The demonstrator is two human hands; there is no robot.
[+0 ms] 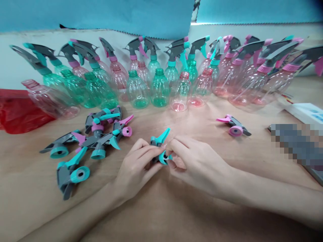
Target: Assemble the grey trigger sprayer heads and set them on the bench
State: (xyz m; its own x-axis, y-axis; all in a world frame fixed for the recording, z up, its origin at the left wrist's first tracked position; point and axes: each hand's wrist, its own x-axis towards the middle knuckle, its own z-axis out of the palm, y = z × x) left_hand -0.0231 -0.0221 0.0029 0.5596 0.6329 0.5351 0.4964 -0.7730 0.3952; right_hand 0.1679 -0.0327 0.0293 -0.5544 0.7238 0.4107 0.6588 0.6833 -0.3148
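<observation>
A grey and turquoise spray trigger head (156, 141) is between my two hands, low over the middle of the table. My left hand (137, 166) grips its grey body from the left, fingers closed around it. From the right, my right hand (191, 161) pinches at the turquoise collar (163, 158), its thumb and fingertips closed there. Whether those fingertips hold something small besides the collar, I cannot tell. The turquoise trigger lever (163, 135) points up and to the right. Left of my hands lies a loose pile of spray heads (97, 134), with one turquoise head (73, 173) nearest me.
Behind stand rows of clear pink and green bottles, such as an open green bottle (159, 89) and a capped pink bottle (239, 90). One pink spray head (234, 126) lies to the right. A dark phone-like slab (297, 148) is at the right edge, a red bag (22, 112) at the left.
</observation>
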